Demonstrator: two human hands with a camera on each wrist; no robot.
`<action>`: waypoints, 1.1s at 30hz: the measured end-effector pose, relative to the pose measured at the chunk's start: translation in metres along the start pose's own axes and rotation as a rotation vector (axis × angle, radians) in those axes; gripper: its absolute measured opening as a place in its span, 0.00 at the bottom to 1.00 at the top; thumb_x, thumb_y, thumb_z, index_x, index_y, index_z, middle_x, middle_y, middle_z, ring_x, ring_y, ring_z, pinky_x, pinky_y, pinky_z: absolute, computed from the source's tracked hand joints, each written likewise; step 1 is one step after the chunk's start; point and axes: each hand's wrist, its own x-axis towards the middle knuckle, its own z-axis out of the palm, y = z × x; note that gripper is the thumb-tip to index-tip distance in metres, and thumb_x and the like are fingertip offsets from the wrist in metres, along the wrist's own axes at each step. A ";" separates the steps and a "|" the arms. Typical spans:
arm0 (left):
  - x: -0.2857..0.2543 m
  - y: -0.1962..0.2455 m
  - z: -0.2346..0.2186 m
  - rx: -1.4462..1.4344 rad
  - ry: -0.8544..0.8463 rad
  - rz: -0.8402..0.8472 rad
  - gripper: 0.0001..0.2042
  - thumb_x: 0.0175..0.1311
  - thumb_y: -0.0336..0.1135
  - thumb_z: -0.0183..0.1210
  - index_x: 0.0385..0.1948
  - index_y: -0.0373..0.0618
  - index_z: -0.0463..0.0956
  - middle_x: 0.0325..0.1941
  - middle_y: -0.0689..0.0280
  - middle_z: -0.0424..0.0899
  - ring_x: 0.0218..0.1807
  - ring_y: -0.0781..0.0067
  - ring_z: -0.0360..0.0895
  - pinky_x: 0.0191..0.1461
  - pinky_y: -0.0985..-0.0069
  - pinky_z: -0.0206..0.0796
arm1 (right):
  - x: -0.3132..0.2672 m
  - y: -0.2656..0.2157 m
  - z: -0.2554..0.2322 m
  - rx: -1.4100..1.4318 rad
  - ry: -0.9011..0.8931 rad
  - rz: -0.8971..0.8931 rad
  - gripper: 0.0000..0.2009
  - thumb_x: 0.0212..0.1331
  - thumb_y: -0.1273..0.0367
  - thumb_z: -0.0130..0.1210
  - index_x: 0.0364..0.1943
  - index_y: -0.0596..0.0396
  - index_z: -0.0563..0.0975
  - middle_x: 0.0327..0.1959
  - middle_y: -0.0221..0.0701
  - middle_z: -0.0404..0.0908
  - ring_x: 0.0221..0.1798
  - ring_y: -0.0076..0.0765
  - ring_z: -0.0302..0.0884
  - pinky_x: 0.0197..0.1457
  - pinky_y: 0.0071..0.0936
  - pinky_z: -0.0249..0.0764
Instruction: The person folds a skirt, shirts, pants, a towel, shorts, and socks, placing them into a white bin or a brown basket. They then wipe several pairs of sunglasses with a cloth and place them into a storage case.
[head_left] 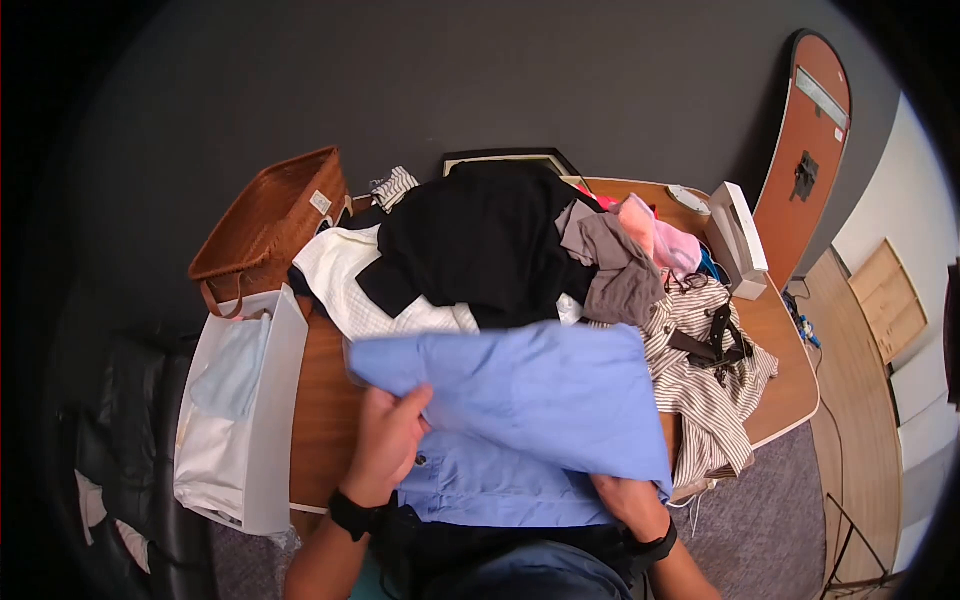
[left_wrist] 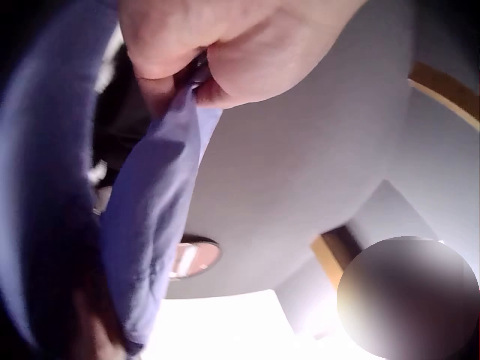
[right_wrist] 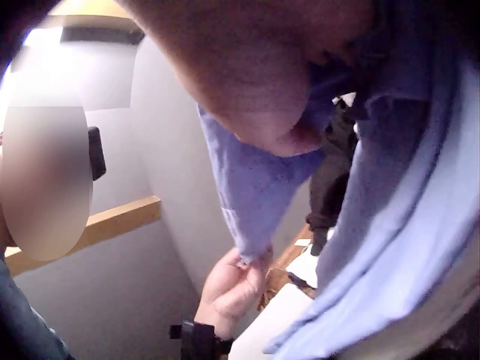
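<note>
A light blue shirt, folded over on itself, is stretched between both hands at the near side of the table. Its left part is pinched by the left hand, thumb on top; the left wrist view shows the cloth hanging from the thumb and fingers. On the other side the right hand grips the shirt from below, its fingers mostly covered by fabric in the head view. Thumb and fingers of the right hand close on cloth in the right wrist view. A dark button shows beside the left hand.
Beyond the shirt lie a black garment, a white one and a grey-brown one. A striped shirt hangs over the table's right edge. Left stand a white bin and a brown basket; a white box is back right.
</note>
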 end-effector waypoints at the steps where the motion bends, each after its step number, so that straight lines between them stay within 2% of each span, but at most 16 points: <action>1: 0.004 -0.019 -0.020 0.049 0.031 -0.107 0.20 0.63 0.21 0.51 0.58 0.37 0.65 0.55 0.58 0.75 0.54 0.65 0.77 0.54 0.66 0.74 | -0.005 0.017 0.008 -0.146 0.015 -0.107 0.15 0.58 0.67 0.57 0.47 0.59 0.78 0.50 0.47 0.79 0.53 0.56 0.75 0.57 0.42 0.69; 6: 0.006 -0.029 -0.056 0.359 0.012 -0.222 0.21 0.62 0.25 0.57 0.58 0.37 0.65 0.52 0.60 0.77 0.48 0.69 0.79 0.43 0.73 0.77 | -0.012 0.008 -0.011 -0.370 -0.201 -0.272 0.16 0.58 0.65 0.58 0.48 0.56 0.79 0.49 0.43 0.80 0.50 0.54 0.77 0.55 0.40 0.72; 8: 0.011 -0.026 -0.062 0.805 -0.060 0.041 0.28 0.58 0.34 0.65 0.58 0.33 0.63 0.52 0.54 0.77 0.51 0.63 0.78 0.53 0.69 0.71 | -0.008 -0.021 -0.041 -0.337 -0.262 -0.296 0.16 0.59 0.65 0.58 0.49 0.55 0.79 0.48 0.41 0.81 0.49 0.52 0.78 0.55 0.38 0.73; 10: 0.014 -0.021 -0.071 0.942 0.015 0.130 0.30 0.57 0.38 0.66 0.58 0.33 0.62 0.52 0.53 0.77 0.51 0.61 0.77 0.55 0.69 0.69 | -0.009 -0.038 -0.070 -0.016 -0.776 -0.382 0.16 0.60 0.67 0.57 0.51 0.55 0.78 0.46 0.39 0.81 0.50 0.46 0.80 0.55 0.35 0.75; 12: 0.016 -0.014 -0.071 1.080 0.079 0.215 0.33 0.57 0.41 0.67 0.59 0.32 0.62 0.51 0.51 0.77 0.51 0.60 0.77 0.57 0.69 0.67 | 0.002 -0.039 -0.086 0.178 -0.800 -0.384 0.17 0.60 0.67 0.56 0.54 0.55 0.76 0.46 0.39 0.81 0.50 0.45 0.79 0.53 0.33 0.75; 13: 0.015 -0.005 -0.066 1.016 0.070 0.110 0.34 0.57 0.44 0.67 0.58 0.33 0.62 0.49 0.51 0.78 0.50 0.61 0.78 0.56 0.69 0.68 | 0.011 -0.041 -0.092 0.364 -0.820 -0.384 0.19 0.61 0.68 0.56 0.56 0.55 0.74 0.45 0.38 0.80 0.49 0.44 0.79 0.52 0.31 0.75; 16: 0.015 0.002 -0.057 0.954 0.027 0.017 0.32 0.57 0.46 0.67 0.56 0.34 0.64 0.46 0.53 0.80 0.48 0.63 0.79 0.53 0.69 0.69 | 0.049 -0.048 -0.073 0.132 -0.517 -0.363 0.22 0.61 0.67 0.57 0.61 0.49 0.71 0.52 0.39 0.76 0.48 0.44 0.79 0.49 0.34 0.77; 18: 0.016 0.006 -0.056 0.962 -0.005 0.022 0.30 0.57 0.46 0.67 0.55 0.35 0.66 0.44 0.55 0.81 0.46 0.64 0.79 0.52 0.69 0.70 | 0.063 -0.027 -0.039 0.041 -0.478 -0.387 0.22 0.61 0.66 0.57 0.61 0.47 0.71 0.53 0.39 0.74 0.47 0.44 0.79 0.47 0.34 0.77; 20: 0.022 0.009 -0.057 0.744 -0.011 -0.372 0.25 0.57 0.42 0.67 0.51 0.37 0.70 0.44 0.59 0.81 0.46 0.69 0.80 0.52 0.71 0.70 | 0.068 -0.018 -0.018 -0.053 -0.440 -0.406 0.23 0.60 0.65 0.57 0.61 0.44 0.71 0.54 0.39 0.72 0.46 0.43 0.79 0.45 0.34 0.78; 22: 0.030 0.004 -0.067 0.673 -0.039 -0.376 0.22 0.57 0.38 0.66 0.50 0.37 0.72 0.44 0.61 0.81 0.43 0.72 0.79 0.48 0.74 0.71 | 0.064 -0.016 -0.008 -0.358 -0.408 -0.479 0.25 0.58 0.64 0.58 0.61 0.40 0.71 0.54 0.38 0.70 0.44 0.42 0.79 0.43 0.34 0.79; 24: 0.030 -0.001 -0.067 0.607 -0.076 -0.378 0.19 0.57 0.34 0.65 0.49 0.38 0.74 0.44 0.63 0.81 0.40 0.76 0.79 0.44 0.76 0.72 | 0.062 -0.020 -0.006 -0.347 -0.377 -0.519 0.25 0.56 0.63 0.59 0.61 0.39 0.71 0.51 0.39 0.71 0.44 0.42 0.79 0.41 0.33 0.80; 26: 0.031 -0.004 -0.050 0.303 -0.085 -0.133 0.20 0.57 0.28 0.63 0.52 0.37 0.72 0.41 0.67 0.80 0.33 0.81 0.76 0.33 0.81 0.70 | 0.062 -0.020 -0.005 -0.377 -0.343 -0.553 0.26 0.57 0.61 0.58 0.63 0.39 0.69 0.49 0.40 0.72 0.41 0.43 0.80 0.38 0.34 0.80; 29: 0.027 0.014 -0.013 0.324 -0.113 -0.004 0.20 0.58 0.26 0.60 0.53 0.37 0.70 0.40 0.69 0.80 0.30 0.85 0.74 0.27 0.85 0.66 | 0.064 -0.031 0.001 -0.461 -0.399 -0.449 0.27 0.57 0.60 0.57 0.63 0.42 0.68 0.45 0.41 0.72 0.37 0.44 0.80 0.36 0.36 0.80; 30: 0.026 0.016 -0.003 0.326 -0.117 -0.003 0.20 0.58 0.26 0.60 0.53 0.37 0.70 0.40 0.69 0.80 0.30 0.85 0.74 0.27 0.85 0.66 | 0.067 -0.035 0.002 -0.461 -0.395 -0.447 0.27 0.57 0.60 0.57 0.63 0.42 0.68 0.45 0.41 0.72 0.37 0.44 0.80 0.36 0.36 0.80; 32: 0.022 0.024 0.021 0.397 -0.220 -0.012 0.24 0.58 0.24 0.60 0.58 0.37 0.66 0.46 0.64 0.80 0.45 0.77 0.78 0.49 0.79 0.71 | 0.075 -0.038 0.005 -0.489 -0.519 -0.348 0.27 0.57 0.59 0.56 0.62 0.47 0.67 0.40 0.43 0.71 0.35 0.45 0.80 0.36 0.39 0.79; 33: 0.017 0.033 0.039 0.501 -0.228 -0.064 0.24 0.59 0.25 0.59 0.58 0.37 0.64 0.43 0.67 0.80 0.36 0.84 0.77 0.32 0.85 0.70 | 0.077 -0.035 0.006 -0.490 -0.515 -0.347 0.27 0.57 0.59 0.56 0.62 0.47 0.67 0.40 0.43 0.71 0.35 0.45 0.80 0.36 0.39 0.79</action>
